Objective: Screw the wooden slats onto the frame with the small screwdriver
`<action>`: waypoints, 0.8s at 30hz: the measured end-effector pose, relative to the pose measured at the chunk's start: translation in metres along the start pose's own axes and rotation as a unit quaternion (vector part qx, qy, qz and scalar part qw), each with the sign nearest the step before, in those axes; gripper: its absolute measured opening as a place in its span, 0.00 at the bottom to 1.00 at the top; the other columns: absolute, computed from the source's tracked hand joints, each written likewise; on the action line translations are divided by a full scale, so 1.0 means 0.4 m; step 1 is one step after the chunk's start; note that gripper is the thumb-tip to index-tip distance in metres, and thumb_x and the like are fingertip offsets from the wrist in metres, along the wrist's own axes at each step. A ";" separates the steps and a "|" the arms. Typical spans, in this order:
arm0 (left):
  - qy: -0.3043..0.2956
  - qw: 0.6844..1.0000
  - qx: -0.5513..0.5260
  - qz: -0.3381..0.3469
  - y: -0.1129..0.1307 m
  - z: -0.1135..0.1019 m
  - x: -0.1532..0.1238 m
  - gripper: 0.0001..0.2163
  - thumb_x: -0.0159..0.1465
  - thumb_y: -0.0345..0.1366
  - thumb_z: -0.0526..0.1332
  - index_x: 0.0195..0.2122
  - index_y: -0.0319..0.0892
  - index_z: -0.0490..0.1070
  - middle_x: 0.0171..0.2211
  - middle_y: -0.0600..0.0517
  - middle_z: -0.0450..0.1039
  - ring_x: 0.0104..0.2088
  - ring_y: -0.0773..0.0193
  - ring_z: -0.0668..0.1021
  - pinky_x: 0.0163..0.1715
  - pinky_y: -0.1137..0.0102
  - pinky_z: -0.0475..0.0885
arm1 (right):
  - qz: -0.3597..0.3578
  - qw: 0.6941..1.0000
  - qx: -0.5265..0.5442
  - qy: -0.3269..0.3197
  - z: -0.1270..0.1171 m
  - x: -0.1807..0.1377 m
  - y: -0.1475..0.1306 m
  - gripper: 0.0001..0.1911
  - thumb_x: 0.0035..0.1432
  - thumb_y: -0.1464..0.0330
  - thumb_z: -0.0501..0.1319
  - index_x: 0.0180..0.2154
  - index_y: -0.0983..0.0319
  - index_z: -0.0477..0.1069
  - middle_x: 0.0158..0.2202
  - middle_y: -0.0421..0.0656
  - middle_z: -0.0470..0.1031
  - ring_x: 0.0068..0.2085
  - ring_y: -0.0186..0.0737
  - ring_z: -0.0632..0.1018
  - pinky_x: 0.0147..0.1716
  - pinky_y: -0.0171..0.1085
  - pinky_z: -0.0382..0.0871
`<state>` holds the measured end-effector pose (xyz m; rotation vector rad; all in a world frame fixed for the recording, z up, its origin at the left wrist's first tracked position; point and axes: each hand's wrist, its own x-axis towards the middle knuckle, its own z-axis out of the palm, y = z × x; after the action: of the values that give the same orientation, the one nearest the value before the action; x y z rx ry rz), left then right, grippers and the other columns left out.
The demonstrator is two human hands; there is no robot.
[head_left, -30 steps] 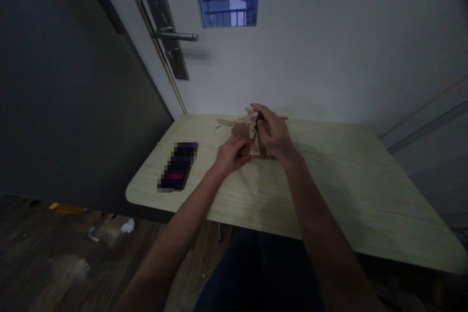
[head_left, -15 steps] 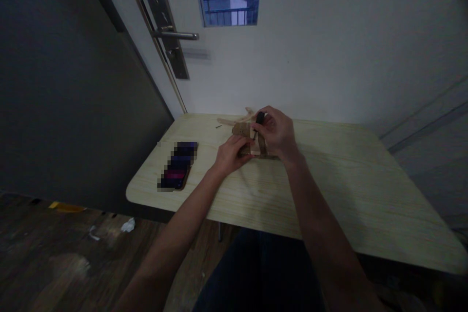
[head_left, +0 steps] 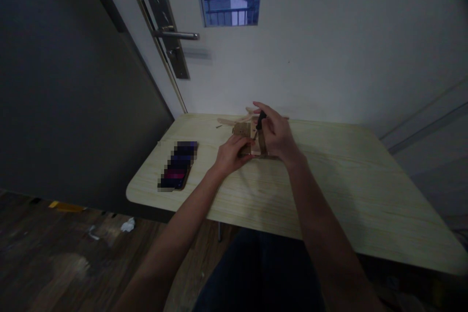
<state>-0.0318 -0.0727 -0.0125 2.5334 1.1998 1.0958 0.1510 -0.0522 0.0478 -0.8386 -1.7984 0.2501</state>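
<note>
A brown, flat wooden-looking piece (head_left: 242, 129) with a paler strip across it lies on the table (head_left: 347, 190). My left hand (head_left: 231, 154) rests on its near left side, thumb on the near edge and fingers over the top, holding it down. My right hand (head_left: 278, 137) is on the right part of the piece and holds a black-handled screwdriver (head_left: 261, 121). The screwdriver leans, its thin shaft pointing down to the pale strip near my left fingertips. Some right fingers are lifted off the handle. The tip's exact contact is too small to make out.
A phone (head_left: 179, 165), partly pixelated, lies left of my hands. Pale thin strips (head_left: 230, 121) and a small dark screw-like bit (head_left: 218, 126) lie behind the piece. A white door (head_left: 321, 48) with a metal handle (head_left: 179, 35) stands at the table's far edge.
My right fingers have loosened and stretched upward around the screwdriver handle, and more of the pale strip shows. My left hand and the wooden piece stay in place.
</note>
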 end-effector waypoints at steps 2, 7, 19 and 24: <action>0.000 1.000 0.000 0.001 -0.002 0.001 0.000 0.16 0.62 0.39 0.71 0.50 0.45 0.73 0.45 0.47 0.77 0.49 0.54 0.78 0.49 0.62 0.75 | 0.009 1.000 -0.002 -0.011 -0.004 0.002 -0.002 0.22 0.65 0.68 0.52 0.58 0.58 0.71 0.52 0.48 0.80 0.48 0.46 0.81 0.51 0.48 0.75; -0.001 1.000 0.004 0.007 -0.003 0.002 0.001 0.16 0.62 0.40 0.71 0.49 0.46 0.72 0.47 0.48 0.77 0.50 0.54 0.77 0.49 0.62 0.75 | 0.014 0.999 -0.027 0.019 -0.011 0.005 -0.005 0.11 0.62 0.62 0.63 0.46 0.55 0.75 0.45 0.44 0.81 0.42 0.45 0.80 0.44 0.45 0.75; -0.002 1.000 0.002 -0.005 -0.003 0.003 -0.002 0.16 0.62 0.39 0.71 0.50 0.46 0.73 0.45 0.49 0.77 0.49 0.55 0.78 0.48 0.62 0.75 | 0.053 0.998 0.027 -0.013 0.001 -0.002 -0.015 0.17 0.68 0.62 0.55 0.55 0.57 0.71 0.52 0.48 0.80 0.47 0.45 0.81 0.49 0.47 0.77; 0.001 1.000 0.007 -0.002 -0.011 0.009 -0.001 0.17 0.62 0.40 0.71 0.50 0.46 0.73 0.48 0.48 0.77 0.49 0.54 0.77 0.48 0.62 0.75 | 0.084 0.993 0.073 -0.032 -0.003 0.004 -0.022 0.13 0.61 0.60 0.63 0.46 0.55 0.76 0.43 0.42 0.83 0.40 0.44 0.83 0.40 0.43 0.78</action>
<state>-0.0324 -0.0694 -0.0171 2.5393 1.2175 1.0927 0.1481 -0.0579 0.0543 -0.8853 -1.7473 0.5178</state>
